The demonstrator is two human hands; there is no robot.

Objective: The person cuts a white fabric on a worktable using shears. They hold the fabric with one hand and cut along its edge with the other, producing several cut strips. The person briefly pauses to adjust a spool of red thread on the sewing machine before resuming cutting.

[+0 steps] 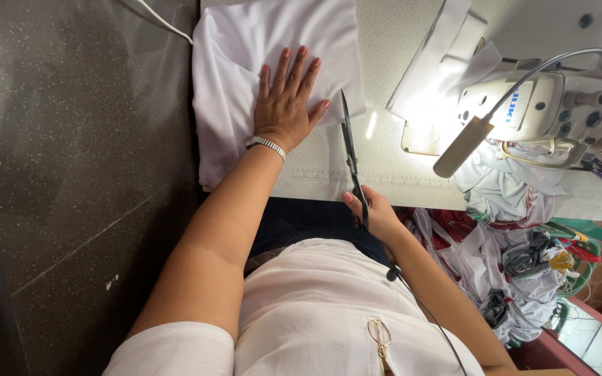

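Head view, left hand: spread flat, fingers open, gripping nothing, pinning folded white cotton cloth on the pale speckled sewing table.
Right hand: closed round long black steel scissors, blades beside the cloth's right edge.
Doing it well: keep cloth taut, blade tracking the edge.

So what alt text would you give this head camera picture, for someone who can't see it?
A person's left hand presses flat on folded white fabric on a sewing table, while the right hand holds black scissors beside the cloth. A sewing machine stands at right.
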